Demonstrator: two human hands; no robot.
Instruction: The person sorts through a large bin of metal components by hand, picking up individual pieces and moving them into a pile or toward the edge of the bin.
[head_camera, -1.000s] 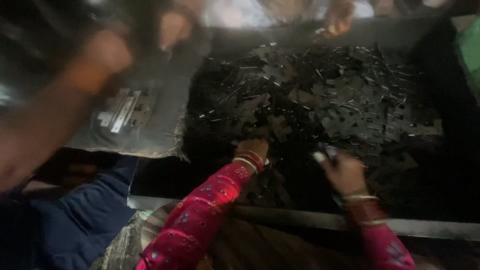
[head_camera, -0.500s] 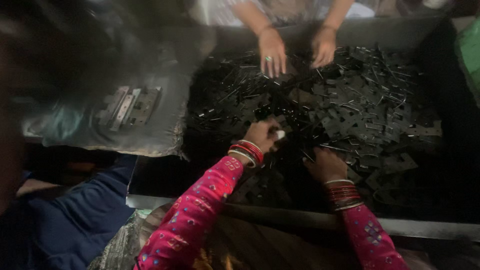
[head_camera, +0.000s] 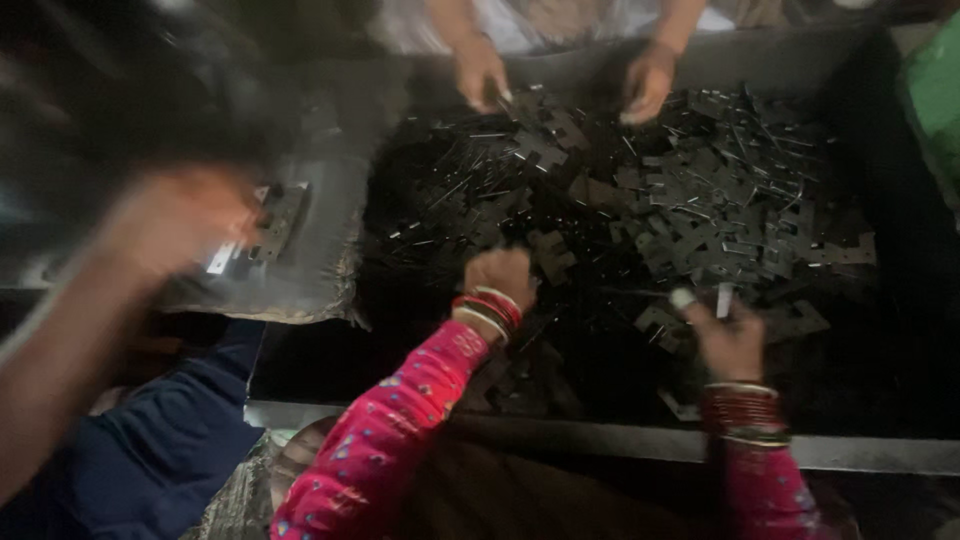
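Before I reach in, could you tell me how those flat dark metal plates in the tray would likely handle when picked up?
The metal plates look thin and flat, so probably stiff and light singly. They lie tangled with thin pins, so one may drag neighbours along. The right hand pinches a small piece; edges may be sharp.

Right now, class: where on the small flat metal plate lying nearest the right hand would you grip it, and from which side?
Pinch the plate by its long edges, coming from above and from its near side beside the right hand. It seems to lie flat and thin on the dark pile, so only its edges offer a likely hold.
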